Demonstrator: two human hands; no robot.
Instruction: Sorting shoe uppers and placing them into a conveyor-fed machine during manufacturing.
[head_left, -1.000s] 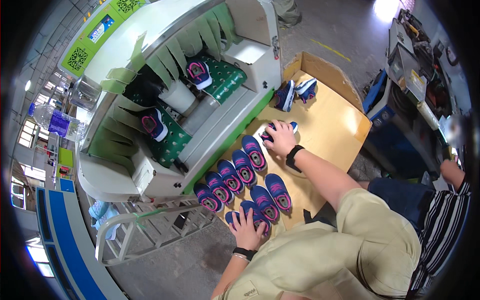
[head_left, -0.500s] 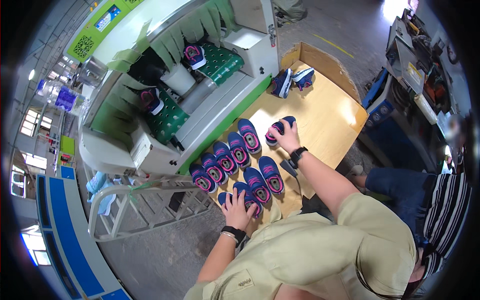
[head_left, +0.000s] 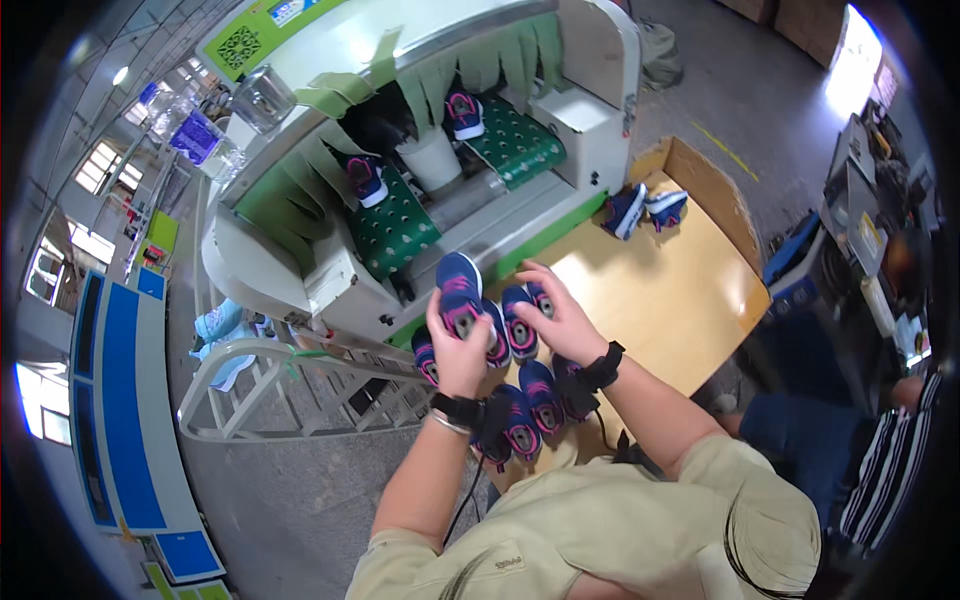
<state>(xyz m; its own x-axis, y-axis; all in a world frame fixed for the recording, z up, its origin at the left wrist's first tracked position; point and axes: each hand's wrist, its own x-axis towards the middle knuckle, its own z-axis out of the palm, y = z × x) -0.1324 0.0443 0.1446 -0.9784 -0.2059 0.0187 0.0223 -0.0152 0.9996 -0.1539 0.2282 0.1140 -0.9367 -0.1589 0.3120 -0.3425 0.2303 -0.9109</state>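
My left hand (head_left: 462,355) is closed round the heel of a navy sneaker (head_left: 459,275) with pink laces, lifted toe-forward above the back row. My right hand (head_left: 562,315) has its thumb and fingers on either side of another navy sneaker (head_left: 542,297) at the right end of that row, mostly hidden by the hand. Beside its thumb stands a sneaker (head_left: 520,325) with its pink-edged opening toward me. Nearer to me, a front row of matching sneakers (head_left: 541,398) stands on the table, partly behind my wrists.
Ahead stands a white and green machine (head_left: 470,235) with fabric strips and two green belts, each carrying a sneaker. Two sneakers (head_left: 640,210) lie at the far right of the wooden table (head_left: 665,290). A metal rack (head_left: 330,392) stands left; a person in striped clothing (head_left: 895,455) is at right.
The view has shifted. My left hand has moved forward from the front row and now holds a sneaker up. My right hand has moved left, from a separate sneaker to the back row.
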